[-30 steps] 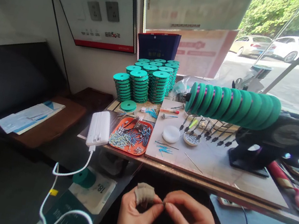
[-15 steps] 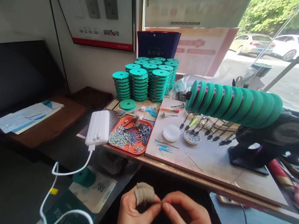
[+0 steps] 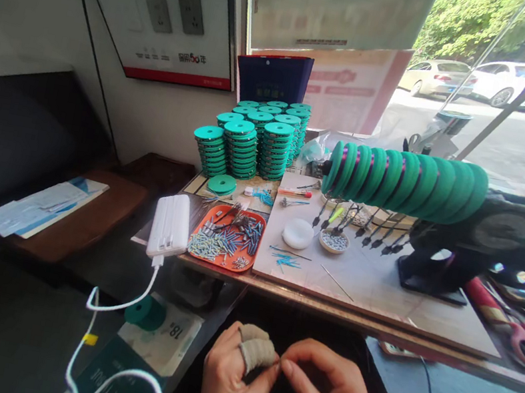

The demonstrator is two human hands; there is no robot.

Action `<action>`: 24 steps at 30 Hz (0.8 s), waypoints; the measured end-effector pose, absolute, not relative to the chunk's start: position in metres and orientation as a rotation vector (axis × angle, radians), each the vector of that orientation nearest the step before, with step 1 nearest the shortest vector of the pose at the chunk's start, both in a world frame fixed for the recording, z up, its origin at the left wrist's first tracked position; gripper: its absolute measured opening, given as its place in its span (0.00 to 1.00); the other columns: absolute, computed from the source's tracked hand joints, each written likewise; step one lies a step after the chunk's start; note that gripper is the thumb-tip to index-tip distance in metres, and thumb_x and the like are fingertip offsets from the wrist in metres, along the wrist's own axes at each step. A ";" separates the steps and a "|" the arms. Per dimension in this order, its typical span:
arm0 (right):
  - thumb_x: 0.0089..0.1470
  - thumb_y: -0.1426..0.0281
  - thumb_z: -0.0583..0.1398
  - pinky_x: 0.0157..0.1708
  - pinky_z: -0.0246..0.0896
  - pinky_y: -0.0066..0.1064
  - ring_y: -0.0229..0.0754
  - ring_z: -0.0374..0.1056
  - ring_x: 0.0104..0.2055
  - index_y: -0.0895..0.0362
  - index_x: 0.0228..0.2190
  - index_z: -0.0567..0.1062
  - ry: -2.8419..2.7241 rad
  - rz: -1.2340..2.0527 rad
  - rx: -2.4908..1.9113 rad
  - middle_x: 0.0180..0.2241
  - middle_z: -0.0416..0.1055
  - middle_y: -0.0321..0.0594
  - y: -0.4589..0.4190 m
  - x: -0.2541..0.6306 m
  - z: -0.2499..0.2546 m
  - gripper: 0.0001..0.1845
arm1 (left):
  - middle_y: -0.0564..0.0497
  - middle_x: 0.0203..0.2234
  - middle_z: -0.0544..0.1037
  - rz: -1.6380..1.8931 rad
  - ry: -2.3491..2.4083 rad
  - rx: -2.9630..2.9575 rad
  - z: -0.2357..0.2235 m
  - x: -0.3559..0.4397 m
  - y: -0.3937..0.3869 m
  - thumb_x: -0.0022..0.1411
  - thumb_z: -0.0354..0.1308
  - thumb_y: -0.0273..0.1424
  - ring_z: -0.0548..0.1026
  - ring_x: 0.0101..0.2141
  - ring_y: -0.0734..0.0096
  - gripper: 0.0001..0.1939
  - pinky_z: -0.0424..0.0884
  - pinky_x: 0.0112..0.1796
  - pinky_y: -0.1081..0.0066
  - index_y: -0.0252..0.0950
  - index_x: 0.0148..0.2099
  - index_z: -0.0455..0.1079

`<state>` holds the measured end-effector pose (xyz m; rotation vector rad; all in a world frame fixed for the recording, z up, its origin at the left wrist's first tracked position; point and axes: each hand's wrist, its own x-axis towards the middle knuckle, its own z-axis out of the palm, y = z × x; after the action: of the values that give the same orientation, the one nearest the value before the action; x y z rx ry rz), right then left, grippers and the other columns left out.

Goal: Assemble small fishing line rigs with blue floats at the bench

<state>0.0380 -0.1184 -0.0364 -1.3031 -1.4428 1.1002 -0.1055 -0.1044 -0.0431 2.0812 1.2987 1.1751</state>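
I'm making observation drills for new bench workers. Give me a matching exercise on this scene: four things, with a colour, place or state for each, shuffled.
1. left hand
2. tray
3. power bank
4. stacked discs

A. teal
B. white, left of the tray
C. has wraps on its fingers
D. orange

Pairs: 1-C, 2-D, 3-B, 4-A

Left hand (image 3: 234, 378) close beside right hand (image 3: 335, 389); orange tray (image 3: 229, 262) beyond.

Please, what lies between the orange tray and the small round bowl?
In the head view, a round white object lies between the tray and bowl; a thin rod and blue pieces show just below it.
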 end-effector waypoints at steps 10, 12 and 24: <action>0.52 0.68 0.56 0.26 0.59 0.25 0.38 0.68 0.25 0.59 0.23 0.73 -1.626 0.998 -1.300 0.22 0.73 0.38 -0.115 0.040 -0.036 0.11 | 0.52 0.22 0.72 1.135 1.299 2.155 -0.053 -0.105 -0.106 0.55 0.55 0.24 0.68 0.26 0.68 0.07 0.61 0.28 0.69 0.37 0.25 0.67; 0.52 0.68 0.56 0.25 0.59 0.25 0.38 0.68 0.24 0.59 0.23 0.73 -1.618 0.982 -1.301 0.22 0.72 0.38 -0.116 0.041 -0.036 0.11 | 0.52 0.21 0.72 1.135 1.291 2.158 -0.053 -0.105 -0.106 0.55 0.54 0.23 0.67 0.25 0.69 0.08 0.61 0.28 0.70 0.37 0.25 0.66; 0.51 0.64 0.57 0.30 0.61 0.25 0.40 0.68 0.28 0.58 0.24 0.74 -1.439 1.137 -1.345 0.24 0.73 0.38 -0.120 0.043 -0.036 0.12 | 0.53 0.22 0.75 1.037 1.369 2.085 -0.038 -0.103 -0.107 0.51 0.61 0.24 0.72 0.25 0.68 0.04 0.68 0.29 0.69 0.37 0.26 0.70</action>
<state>0.0435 -0.1204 -0.0360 -1.3445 -1.4386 1.1373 -0.1033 -0.1072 -0.0376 2.0852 1.3686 1.0370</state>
